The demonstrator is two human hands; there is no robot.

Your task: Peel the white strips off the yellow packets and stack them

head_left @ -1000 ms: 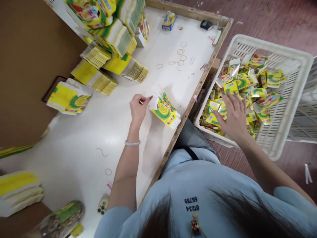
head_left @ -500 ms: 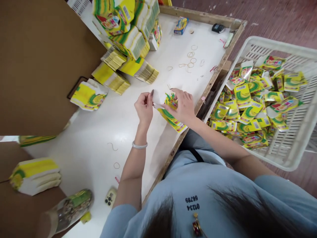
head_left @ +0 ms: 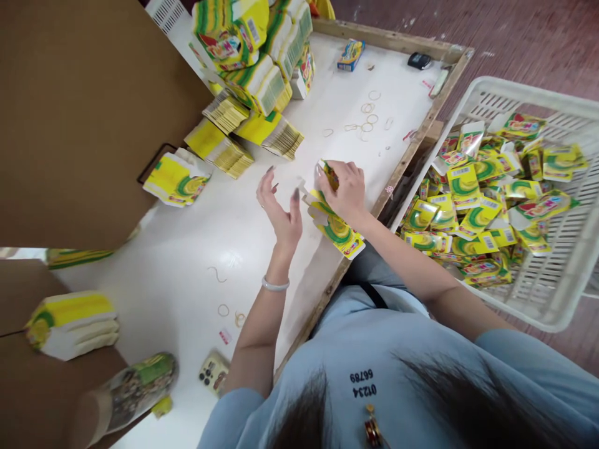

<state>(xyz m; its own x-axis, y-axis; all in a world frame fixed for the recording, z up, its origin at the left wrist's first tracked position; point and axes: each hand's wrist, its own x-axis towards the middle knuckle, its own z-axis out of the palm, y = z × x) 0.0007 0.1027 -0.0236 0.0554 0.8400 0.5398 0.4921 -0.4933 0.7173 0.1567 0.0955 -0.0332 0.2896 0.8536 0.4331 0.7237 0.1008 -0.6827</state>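
My left hand [head_left: 281, 209] is open over the white tabletop, fingers spread, with nothing in it. My right hand [head_left: 344, 190] is closed around a small printed carton [head_left: 330, 174], only part of which shows past the fingers. Beneath that hand, flat yellow and green cartons [head_left: 344, 236] lie at the table's near edge with their white flaps pointing toward my left hand. How many flat cartons lie there I cannot tell.
A white plastic basket [head_left: 568, 305] on the right holds many small cartons. Bundled carton stacks [head_left: 255, 81] stand at the back left, near fanned flat cartons [head_left: 219, 148]. Rubber bands [head_left: 368, 118], a phone [head_left: 214, 372] and a jar [head_left: 140, 386] are on the table, which has a wooden rim [head_left: 397, 168].
My left hand has let go of the white flap and opened. My right hand has closed around a small carton, lifting it off the flat cartons. The view has shifted slightly.
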